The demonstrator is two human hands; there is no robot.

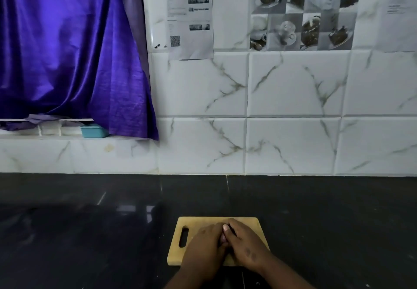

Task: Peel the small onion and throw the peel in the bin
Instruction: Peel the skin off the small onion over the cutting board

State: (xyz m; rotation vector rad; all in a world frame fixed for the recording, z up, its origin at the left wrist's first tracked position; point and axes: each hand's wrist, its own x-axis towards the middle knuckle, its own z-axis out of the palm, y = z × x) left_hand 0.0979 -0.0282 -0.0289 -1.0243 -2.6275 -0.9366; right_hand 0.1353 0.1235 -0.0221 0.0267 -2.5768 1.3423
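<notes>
Fingers: we find both sets curled inward, pinching the onion, a sliver showing between them; its axis is hidden. Left hand, right hand: equally near. Board: near edge of surface. Bin: unseen.

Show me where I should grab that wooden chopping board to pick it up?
Take the wooden chopping board by its left short end, coming from the left. The handle slot is cut through there for fingers, and that end lies bare; the left hand and right hand hold the small onion over the rest.
</notes>
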